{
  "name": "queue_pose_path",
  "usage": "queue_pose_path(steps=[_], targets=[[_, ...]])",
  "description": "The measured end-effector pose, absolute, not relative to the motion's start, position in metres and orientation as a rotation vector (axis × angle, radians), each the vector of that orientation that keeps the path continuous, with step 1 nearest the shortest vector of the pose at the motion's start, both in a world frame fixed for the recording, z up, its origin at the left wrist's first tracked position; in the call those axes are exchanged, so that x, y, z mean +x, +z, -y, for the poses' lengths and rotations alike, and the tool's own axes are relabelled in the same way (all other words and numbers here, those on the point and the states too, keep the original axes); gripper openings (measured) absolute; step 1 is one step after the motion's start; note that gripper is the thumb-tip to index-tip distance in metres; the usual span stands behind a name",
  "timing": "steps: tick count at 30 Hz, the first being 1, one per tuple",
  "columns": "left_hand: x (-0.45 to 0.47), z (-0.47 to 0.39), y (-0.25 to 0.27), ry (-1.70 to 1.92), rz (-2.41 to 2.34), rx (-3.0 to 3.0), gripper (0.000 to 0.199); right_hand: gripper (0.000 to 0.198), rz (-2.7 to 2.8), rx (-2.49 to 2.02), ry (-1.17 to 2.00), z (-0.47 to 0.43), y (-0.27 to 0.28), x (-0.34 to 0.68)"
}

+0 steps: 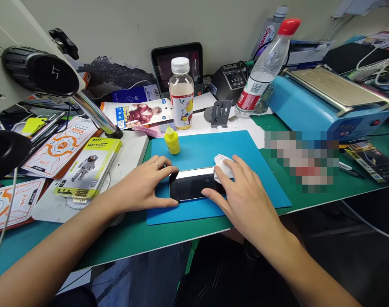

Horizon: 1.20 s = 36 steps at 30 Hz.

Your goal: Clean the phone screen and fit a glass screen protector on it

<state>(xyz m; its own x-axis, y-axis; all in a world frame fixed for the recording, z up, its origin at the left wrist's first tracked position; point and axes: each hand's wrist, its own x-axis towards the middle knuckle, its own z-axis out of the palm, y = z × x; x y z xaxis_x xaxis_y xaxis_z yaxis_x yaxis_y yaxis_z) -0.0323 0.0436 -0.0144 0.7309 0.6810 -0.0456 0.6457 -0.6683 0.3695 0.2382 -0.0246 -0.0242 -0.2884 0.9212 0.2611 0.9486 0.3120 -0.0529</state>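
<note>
The phone (pixel 191 185) lies dark and glossy side up on the blue mat (pixel 207 147), around the mat's middle. The left hand (pixel 149 183) has its grip on the phone's left end, thumb and forefinger at the 2 long edges. The right hand (pixel 242 187) spreads over the other end, thumb touching the face and fingers against a white cloth (pixel 222 163); I cannot tell whether that grip pinches the cloth or merely presses it. If the left grip slackens while the right hand pushes, the phone could skid across the mat. Any grit caught under the cloth could scratch the face. The yellow bottle (pixel 172 143) stands on the mat's far left part, near the left knuckles, so a careless lift could tip it, perhaps wetting mat and phone if it holds liquid.
</note>
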Motion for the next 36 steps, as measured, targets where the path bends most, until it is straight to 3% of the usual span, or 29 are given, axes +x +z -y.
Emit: queue_pose_path(steps=[12,18,22,27,36], targets=[[-0.033,-0.044,-0.021,0.247,-1.061,2.598,0.051,0.075,2.453,-1.427,-0.009,0.032,-0.041,0.151],[-0.032,-0.045,-0.019,0.211,-1.068,2.597,0.063,0.084,2.569,-1.310,-0.057,0.059,-0.046,0.178],[-0.033,-0.046,-0.017,0.191,-1.075,2.586,0.074,0.074,2.599,-1.403,-0.118,0.062,-0.041,0.221],[-0.032,-0.045,-0.014,0.195,-1.094,2.573,0.071,0.069,2.582,-1.458,-0.285,0.051,-0.037,0.250],[-0.033,-0.045,-0.015,0.175,-1.088,2.587,0.071,0.060,2.584,-1.387,-0.307,0.054,-0.030,0.247]])
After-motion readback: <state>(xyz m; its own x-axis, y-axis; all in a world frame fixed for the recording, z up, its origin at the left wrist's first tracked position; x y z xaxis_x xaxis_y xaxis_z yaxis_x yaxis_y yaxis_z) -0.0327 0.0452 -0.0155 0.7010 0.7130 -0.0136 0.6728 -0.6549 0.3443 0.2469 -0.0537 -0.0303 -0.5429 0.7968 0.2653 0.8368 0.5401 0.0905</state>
